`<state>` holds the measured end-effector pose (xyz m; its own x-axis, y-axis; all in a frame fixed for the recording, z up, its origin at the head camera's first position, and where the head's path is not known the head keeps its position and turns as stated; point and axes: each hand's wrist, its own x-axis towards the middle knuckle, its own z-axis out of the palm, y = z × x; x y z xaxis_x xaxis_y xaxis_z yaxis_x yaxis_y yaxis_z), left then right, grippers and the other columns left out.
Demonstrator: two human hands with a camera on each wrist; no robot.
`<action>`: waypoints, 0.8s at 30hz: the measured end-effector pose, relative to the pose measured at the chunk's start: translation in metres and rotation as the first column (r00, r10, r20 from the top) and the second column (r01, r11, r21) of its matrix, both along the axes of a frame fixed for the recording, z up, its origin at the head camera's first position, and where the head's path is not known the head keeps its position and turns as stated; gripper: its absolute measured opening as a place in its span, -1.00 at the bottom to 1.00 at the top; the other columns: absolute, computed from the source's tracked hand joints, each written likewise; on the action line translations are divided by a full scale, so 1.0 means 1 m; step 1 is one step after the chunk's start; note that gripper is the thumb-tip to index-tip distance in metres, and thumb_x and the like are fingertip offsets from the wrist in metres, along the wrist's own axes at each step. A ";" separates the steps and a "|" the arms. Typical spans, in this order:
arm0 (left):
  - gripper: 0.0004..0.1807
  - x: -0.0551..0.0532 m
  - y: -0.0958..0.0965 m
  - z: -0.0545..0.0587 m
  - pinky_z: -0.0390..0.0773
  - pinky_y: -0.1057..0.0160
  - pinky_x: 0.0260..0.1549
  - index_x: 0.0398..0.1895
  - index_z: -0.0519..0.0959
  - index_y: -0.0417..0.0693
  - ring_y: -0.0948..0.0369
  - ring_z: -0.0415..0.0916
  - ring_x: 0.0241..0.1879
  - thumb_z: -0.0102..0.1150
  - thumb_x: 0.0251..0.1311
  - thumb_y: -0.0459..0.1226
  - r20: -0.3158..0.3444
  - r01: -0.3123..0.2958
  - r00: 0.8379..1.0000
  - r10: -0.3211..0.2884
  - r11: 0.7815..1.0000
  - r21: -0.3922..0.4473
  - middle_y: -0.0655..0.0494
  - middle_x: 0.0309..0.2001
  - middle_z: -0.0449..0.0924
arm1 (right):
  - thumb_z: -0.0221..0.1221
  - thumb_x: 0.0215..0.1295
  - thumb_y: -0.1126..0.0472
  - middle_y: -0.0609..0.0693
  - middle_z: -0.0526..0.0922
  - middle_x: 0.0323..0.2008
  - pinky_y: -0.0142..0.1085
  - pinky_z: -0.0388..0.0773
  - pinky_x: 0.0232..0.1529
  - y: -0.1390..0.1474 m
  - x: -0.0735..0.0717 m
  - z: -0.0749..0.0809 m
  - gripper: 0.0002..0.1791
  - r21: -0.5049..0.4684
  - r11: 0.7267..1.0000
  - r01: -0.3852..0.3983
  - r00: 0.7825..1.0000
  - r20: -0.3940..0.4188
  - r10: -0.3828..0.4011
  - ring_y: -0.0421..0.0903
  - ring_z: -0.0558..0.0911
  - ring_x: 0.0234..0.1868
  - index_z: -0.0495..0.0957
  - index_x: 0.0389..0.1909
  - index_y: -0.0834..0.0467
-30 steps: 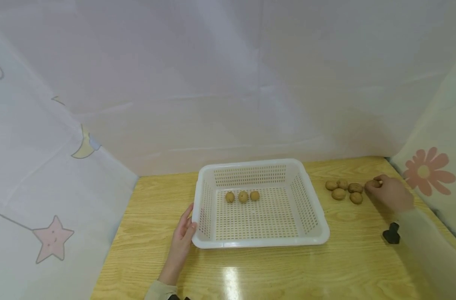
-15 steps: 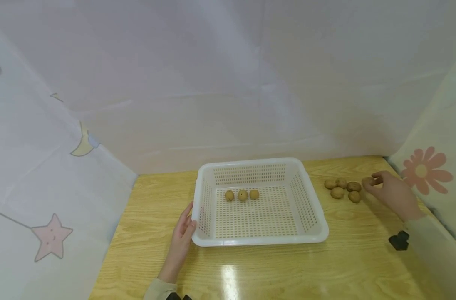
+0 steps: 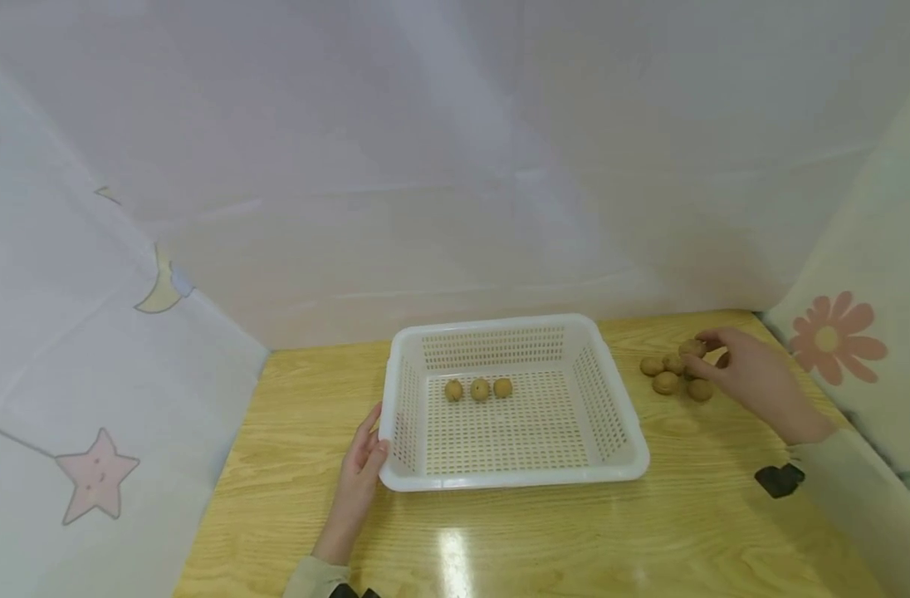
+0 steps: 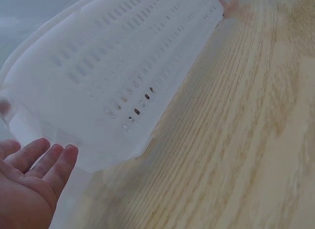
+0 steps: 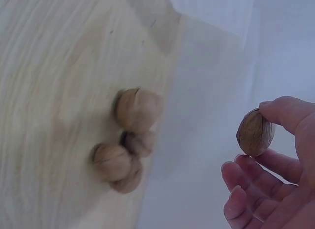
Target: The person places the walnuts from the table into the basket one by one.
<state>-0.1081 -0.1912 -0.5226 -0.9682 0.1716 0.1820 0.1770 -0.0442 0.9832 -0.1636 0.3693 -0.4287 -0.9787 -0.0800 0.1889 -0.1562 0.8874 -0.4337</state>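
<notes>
My right hand (image 3: 757, 382) pinches a walnut (image 5: 255, 133) between thumb and fingertips, raised over the other walnuts (image 3: 666, 382) at the right of the table. In the right wrist view, those loose walnuts (image 5: 112, 162) lie bunched on the wood. My left hand (image 3: 359, 465) holds the left side of a white plastic basket (image 3: 515, 479), its thumb at the rim. From the left wrist view, the left hand's fingers (image 4: 61, 165) lie against the outer wall. Inside the basket, 3 walnuts (image 3: 480, 389) sit in a row toward the back left.
The wooden table (image 3: 545, 540) carries the basket in its middle. A pale cloth backdrop (image 3: 455, 208) rises behind the table, with printed side panels at left and right. A black strap piece (image 3: 780, 479) is at the right sleeve.
My right hand has lifted the walnut from the right end of the group and moved it left, over the other walnuts. The left hand stays at the basket; the view shifts slightly.
</notes>
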 end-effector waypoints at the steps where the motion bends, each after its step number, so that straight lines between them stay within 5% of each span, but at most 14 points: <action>1: -0.37 0.000 0.000 0.000 0.65 0.11 0.11 0.68 0.01 -0.12 0.09 0.51 0.33 -0.16 0.65 -0.31 0.004 -0.002 1.000 0.002 1.000 0.005 -0.38 0.50 0.25 | 0.28 0.46 -0.03 0.36 0.67 -0.04 -0.25 0.54 -0.45 -0.004 -0.001 0.003 -0.42 -0.006 1.000 -0.007 1.000 0.002 0.007 0.14 0.67 -0.24 0.54 0.17 0.41; 7: -0.36 0.003 0.002 0.003 0.65 0.11 0.11 0.69 0.01 -0.05 0.00 0.44 0.38 -0.14 0.65 -0.28 0.039 -0.008 0.999 0.007 1.000 0.017 -0.28 0.53 0.25 | 0.26 0.46 -0.09 0.28 0.68 -0.02 -0.22 0.56 -0.36 -0.031 -0.003 0.025 -0.38 -0.035 0.998 -0.043 0.999 0.019 0.044 0.08 0.65 -0.20 0.53 0.22 0.38; 14: -0.37 0.001 0.001 0.001 0.67 0.10 0.09 0.68 -0.01 -0.12 0.04 0.49 0.34 -0.16 0.65 -0.30 0.017 -0.003 1.000 0.003 1.000 0.000 -0.39 0.51 0.23 | 0.26 0.46 -0.07 0.23 0.70 -0.01 -0.23 0.56 -0.35 -0.066 -0.013 0.046 -0.41 -0.034 0.995 -0.098 0.995 0.011 0.099 0.04 0.64 -0.18 0.56 0.21 0.35; 24: -0.36 0.003 0.001 0.003 0.64 0.12 0.13 0.69 -0.01 -0.07 0.05 0.45 0.37 -0.15 0.66 -0.26 0.038 -0.003 0.999 0.003 1.000 0.000 -0.34 0.53 0.22 | 0.27 0.47 0.00 0.17 0.66 0.05 -0.17 0.60 -0.22 -0.125 -0.035 0.064 -0.49 -0.088 0.972 -0.219 0.973 0.058 0.225 0.02 0.61 -0.12 0.56 0.23 0.28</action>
